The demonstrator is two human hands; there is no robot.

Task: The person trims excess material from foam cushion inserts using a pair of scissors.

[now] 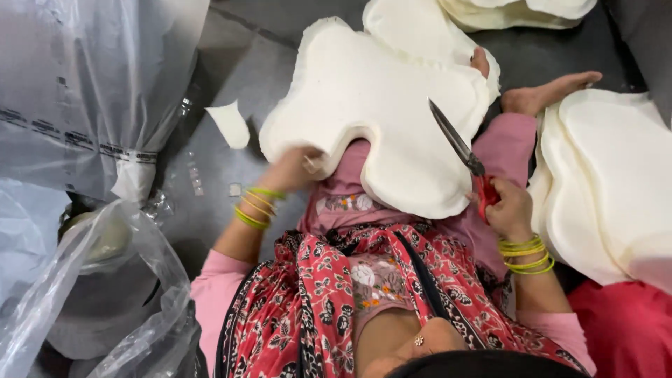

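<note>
Item one, our left hand (294, 168): fingers clenched on the near left edge of a thick white foam piece (378, 105) with a wavy, lobed outline; green and yellow bangles (256, 207) sit on that wrist. The foam piece lies across our lap and knees, over pink trousers, its far lobes reaching out above the dark floor (231, 77). Item two, our right hand (509, 210): closed around the red handles of a pair of scissors (458, 147), blades together and pointing up and left, lying over the right side of the foam piece. More bangles of the same colours (526, 253) sit on that wrist. Item three: a second white foam shape (413, 28) beyond the first, partly under it. Item four: a stack of white foam pieces (616, 182) just beside our right arm, at the floor's right edge. Item five: a small white foam offcut (229, 124) on the floor, near the left hand but apart from it. Item six: clear plastic bags (91, 91) along the floor's left edge.
</note>
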